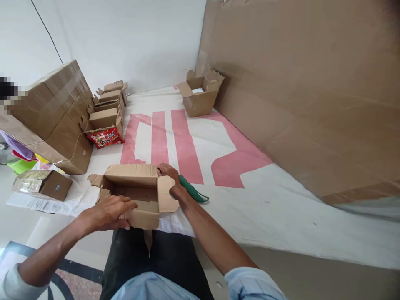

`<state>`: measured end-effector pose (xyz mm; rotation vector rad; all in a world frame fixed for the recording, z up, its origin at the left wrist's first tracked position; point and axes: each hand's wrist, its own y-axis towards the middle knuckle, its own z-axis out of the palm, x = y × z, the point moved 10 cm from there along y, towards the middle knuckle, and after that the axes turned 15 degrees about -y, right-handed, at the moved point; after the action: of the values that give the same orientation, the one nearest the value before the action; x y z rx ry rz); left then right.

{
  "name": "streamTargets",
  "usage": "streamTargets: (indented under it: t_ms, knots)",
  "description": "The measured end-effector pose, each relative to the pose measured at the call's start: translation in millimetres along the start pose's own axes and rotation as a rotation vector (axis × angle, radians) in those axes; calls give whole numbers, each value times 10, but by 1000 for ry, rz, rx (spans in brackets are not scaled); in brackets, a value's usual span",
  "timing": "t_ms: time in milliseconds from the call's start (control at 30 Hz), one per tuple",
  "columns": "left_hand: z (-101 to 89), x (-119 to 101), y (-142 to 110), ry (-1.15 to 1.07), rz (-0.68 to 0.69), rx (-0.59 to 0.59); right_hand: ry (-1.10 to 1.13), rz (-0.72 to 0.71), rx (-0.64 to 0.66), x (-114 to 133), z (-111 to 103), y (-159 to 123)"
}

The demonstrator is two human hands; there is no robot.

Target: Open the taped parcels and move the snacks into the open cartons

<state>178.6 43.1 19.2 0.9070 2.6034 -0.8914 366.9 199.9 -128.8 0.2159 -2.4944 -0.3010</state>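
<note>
A small open cardboard box (137, 183) lies in front of me on a white sheet with red shapes (187, 146). My left hand (109, 211) rests on its near flap, fingers curled over the edge. My right hand (171, 179) grips the box's right side flap, thumb on the flap. A green-handled tool (193, 192) lies on the sheet just right of my right hand, partly hidden by it.
Several open small boxes (108, 106) stand in a row at the back left, with a red snack packet (105, 137) in front. A large taped carton (53, 112) lies left. Another open box (200, 96) stands at the back. A big cardboard sheet (312, 91) leans right.
</note>
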Motion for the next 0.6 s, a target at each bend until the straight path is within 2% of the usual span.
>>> streamTargets:
  t_ms: [67,133,200,300,433,533,600]
  knots:
    - [80,101,59,66,-70,13,-1,-2,-9,-7,20,6]
    - [-19,270,121,117,-122,-46,-7,-4,-33,-14,38,12]
    - [-246,516,171,173,-182,-145,-16,-4,-61,-20,62,17]
    - [-703,979,222,246,-302,-301,-42,-5,-89,-24,102,25]
    - [-1284,1541,286,287,-452,-441,-91,-32,-120,-5,115,37]
    - [-1609,1790,356,310,-497,-501,-99,-36,-123,-13,115,51]
    - [-1756,1895,415,324,-512,-530,-104,-34,-119,-24,117,59]
